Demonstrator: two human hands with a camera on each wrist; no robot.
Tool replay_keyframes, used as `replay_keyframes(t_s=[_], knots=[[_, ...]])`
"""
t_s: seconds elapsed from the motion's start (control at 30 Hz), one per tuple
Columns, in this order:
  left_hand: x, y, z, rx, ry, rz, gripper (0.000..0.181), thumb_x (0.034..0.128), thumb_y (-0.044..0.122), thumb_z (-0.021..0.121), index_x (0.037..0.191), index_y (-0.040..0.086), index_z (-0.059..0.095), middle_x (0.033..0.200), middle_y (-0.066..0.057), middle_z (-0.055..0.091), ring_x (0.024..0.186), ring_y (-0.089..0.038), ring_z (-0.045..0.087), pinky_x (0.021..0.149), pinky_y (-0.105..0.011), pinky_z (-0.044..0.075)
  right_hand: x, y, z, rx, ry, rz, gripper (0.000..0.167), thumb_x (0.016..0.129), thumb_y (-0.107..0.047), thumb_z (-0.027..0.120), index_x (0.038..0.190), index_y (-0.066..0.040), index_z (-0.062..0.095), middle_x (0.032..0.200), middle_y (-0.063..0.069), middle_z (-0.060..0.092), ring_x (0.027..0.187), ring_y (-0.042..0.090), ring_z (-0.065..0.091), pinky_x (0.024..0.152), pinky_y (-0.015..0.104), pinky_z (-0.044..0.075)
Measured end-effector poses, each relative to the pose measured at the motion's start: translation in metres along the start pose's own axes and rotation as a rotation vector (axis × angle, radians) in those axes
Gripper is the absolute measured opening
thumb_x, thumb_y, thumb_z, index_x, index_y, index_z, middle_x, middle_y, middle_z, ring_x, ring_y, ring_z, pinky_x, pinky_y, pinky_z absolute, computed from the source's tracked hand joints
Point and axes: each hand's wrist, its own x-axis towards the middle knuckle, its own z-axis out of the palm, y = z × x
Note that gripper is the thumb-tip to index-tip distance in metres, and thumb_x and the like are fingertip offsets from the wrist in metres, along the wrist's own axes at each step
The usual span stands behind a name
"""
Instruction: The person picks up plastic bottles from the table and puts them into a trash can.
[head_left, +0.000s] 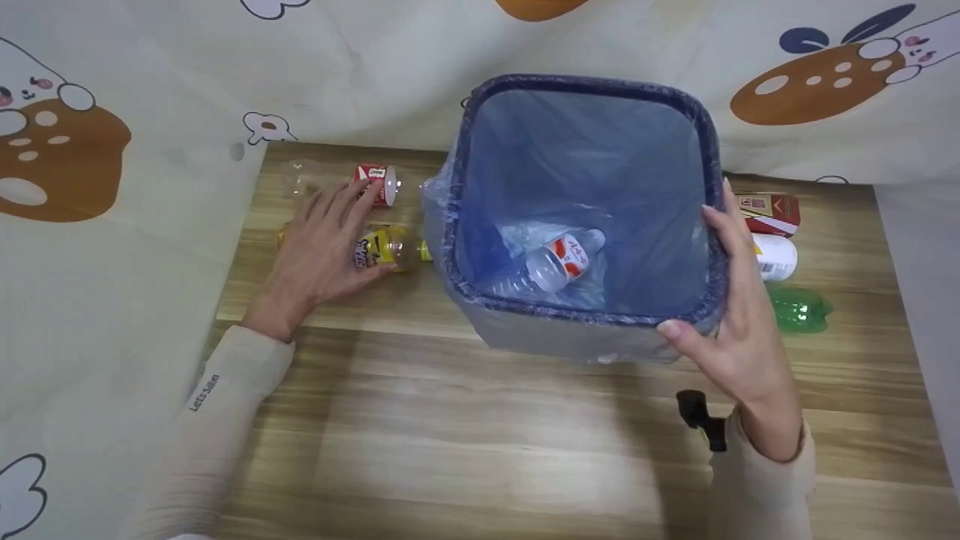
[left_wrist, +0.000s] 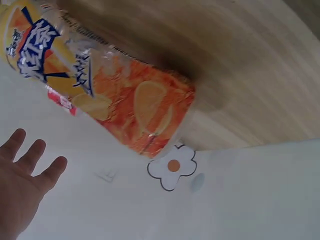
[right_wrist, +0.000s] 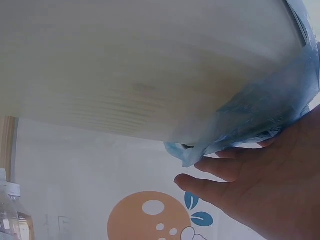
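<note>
My right hand (head_left: 739, 315) grips the right side of a square trash bin (head_left: 585, 82) lined with a thin bluish bag, its thumb at the near right corner. Inside the bin lies a clear plastic bottle (head_left: 559, 262) with a red and white label. Over at the left, my left hand (head_left: 319, 244) hovers above a yellow-labelled drink bottle (head_left: 384, 247) that lies on its side. The left wrist view shows that drink bottle (left_wrist: 125, 95) close up, with the spread fingers (left_wrist: 52, 172) apart from it. In the right wrist view, the fingers (right_wrist: 215, 187) lie against the bag (right_wrist: 260, 110).
Behind the left hand are a red container (head_left: 375, 184) and a clear bottle (head_left: 300, 176). Right of the bin lie a red box (head_left: 776, 214), a white bottle (head_left: 776, 257) and a green bottle (head_left: 799, 307). A patterned cloth (head_left: 360, 67) hangs behind the wooden table (head_left: 465, 450).
</note>
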Motion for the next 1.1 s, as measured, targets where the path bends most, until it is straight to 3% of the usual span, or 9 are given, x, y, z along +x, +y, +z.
replay_keyframes(t_s=[0.17,0.37,0.57,0.8,1.1], knots=[[-0.004,-0.004,0.007,-0.033,-0.005,-0.022,0.111,0.0779,0.075,0.062,0.16,0.019,0.013,0.158,-0.014,0.03,0.143,-0.038,0.03,0.119,-0.054,0.012,0.001,-0.005,0.001,-0.007,-0.005,0.001,0.089,0.073,-0.02,0.077,0.147,0.004,0.034,0.165,0.009,0.014,0.151,0.029,0.008,0.119,0.043,0.009],[-0.012,-0.006,0.018,-0.078,-0.056,-0.056,0.11,0.0781,0.07,0.068,0.16,0.024,0.012,0.16,-0.014,0.027,0.14,-0.041,0.035,0.112,-0.062,0.026,0.003,-0.016,0.004,-0.008,-0.014,0.005,0.088,0.074,-0.019,0.075,0.147,0.006,0.033,0.164,0.011,0.014,0.151,0.029,0.008,0.119,0.043,0.01],[-0.016,-0.008,0.031,-0.085,-0.057,-0.063,0.107,0.079,0.066,0.07,0.16,0.026,0.012,0.159,-0.012,0.029,0.14,-0.039,0.035,0.11,-0.062,0.027,0.004,-0.018,0.005,-0.029,-0.019,-0.005,0.089,0.076,-0.023,0.076,0.147,0.006,0.033,0.164,0.012,0.015,0.151,0.03,0.01,0.119,0.041,0.012],[-0.014,-0.007,0.036,-0.068,-0.071,-0.063,0.108,0.0789,0.067,0.069,0.16,0.026,0.012,0.158,-0.012,0.031,0.139,-0.04,0.036,0.11,-0.063,0.026,0.002,-0.012,0.002,-0.009,-0.01,0.004,0.089,0.074,-0.022,0.077,0.148,0.004,0.034,0.165,0.01,0.014,0.151,0.029,0.01,0.119,0.042,0.012],[-0.017,-0.006,0.042,-0.076,-0.078,-0.056,0.098,0.0812,0.064,0.069,0.159,0.031,0.019,0.154,-0.011,0.038,0.134,-0.041,0.042,0.108,-0.062,0.029,0.004,-0.021,0.005,0.009,-0.003,-0.015,0.086,0.075,-0.019,0.075,0.145,0.009,0.034,0.163,0.016,0.015,0.15,0.031,0.011,0.119,0.043,0.011]])
